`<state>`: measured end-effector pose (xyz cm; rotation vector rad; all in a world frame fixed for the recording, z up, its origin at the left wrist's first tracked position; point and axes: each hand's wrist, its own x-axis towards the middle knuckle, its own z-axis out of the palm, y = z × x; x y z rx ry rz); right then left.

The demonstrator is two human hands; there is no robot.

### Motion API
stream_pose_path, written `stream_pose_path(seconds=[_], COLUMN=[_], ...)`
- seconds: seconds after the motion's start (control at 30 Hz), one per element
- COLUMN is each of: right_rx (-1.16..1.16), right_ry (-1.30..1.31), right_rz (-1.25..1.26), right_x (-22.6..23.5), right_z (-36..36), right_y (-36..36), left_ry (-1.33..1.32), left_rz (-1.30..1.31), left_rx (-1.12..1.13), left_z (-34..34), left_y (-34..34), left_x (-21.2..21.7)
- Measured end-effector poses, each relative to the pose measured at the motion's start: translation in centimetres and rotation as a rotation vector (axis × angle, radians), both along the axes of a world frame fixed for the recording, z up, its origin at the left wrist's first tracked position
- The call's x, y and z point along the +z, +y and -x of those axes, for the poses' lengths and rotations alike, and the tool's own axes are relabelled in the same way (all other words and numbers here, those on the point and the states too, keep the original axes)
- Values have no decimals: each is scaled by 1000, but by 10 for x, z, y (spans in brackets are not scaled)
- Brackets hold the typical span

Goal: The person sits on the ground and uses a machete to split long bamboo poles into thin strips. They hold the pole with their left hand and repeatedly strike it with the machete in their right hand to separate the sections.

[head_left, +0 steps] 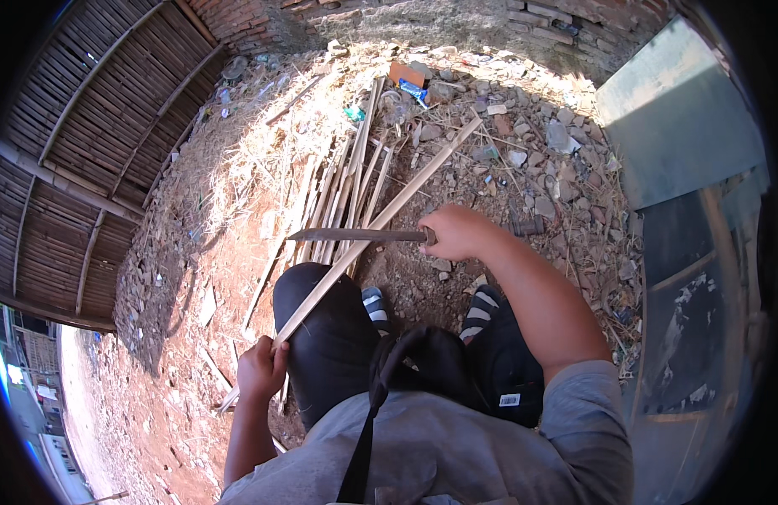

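Observation:
My left hand (261, 368) is closed around the lower end of a long bamboo strip (414, 183). The strip slants up and away to the right, passing over my left thigh. In my right hand (453, 233) is the handle of a machete (359, 236), its long dark blade pointing left. The blade lies across the strip about midway along; whether its edge bites into the strip I cannot tell. Beyond my left knee, a pile of split bamboo strips (348, 178) rests on the ground, partly hidden behind the blade and the held strip.
Stones and rubble (540, 181) cover the ground at the right, with a blue wrapper (412, 90) farther off. A woven bamboo wall (77, 109) stands at the left, a brick wall (389, 23) at the back. Grey-green panels (679, 118) lean at the right.

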<state>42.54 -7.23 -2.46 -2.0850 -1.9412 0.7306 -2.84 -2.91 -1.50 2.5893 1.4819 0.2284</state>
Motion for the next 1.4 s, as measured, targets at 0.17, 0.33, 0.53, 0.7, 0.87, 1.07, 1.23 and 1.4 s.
stream_pose_path(seconds=[0.17,0.33,0.53,0.7,0.87,1.07,1.23,1.4], right_rx=[-172,-301,-34,-271,-98,-233,-284,15], right_ry=[125,142,25,136,34,99,101,56], right_rz=[32,-45,50,-6,-28,8,-19,41], right_x=[-18,-18,-1,-27,8,-21,-32,-11], right_z=[-53,-51,-14,-53,-5,-35,-47,-2], right_y=[7,3,-1,5,2,7,6,7], left_ry=[-57,-24,-12,-14,-8,-29,24,0], left_rz=[3,-2,53,59,41,64,55,86], left_rx=[21,42,38,70,39,7,6,-14], left_z=[3,1,-8,-10,-10,-18,-24,-15], left_y=[5,4,-8,-1,-5,-3,-1,4], left_x=[-13,-5,5,0,3,4,18,8])
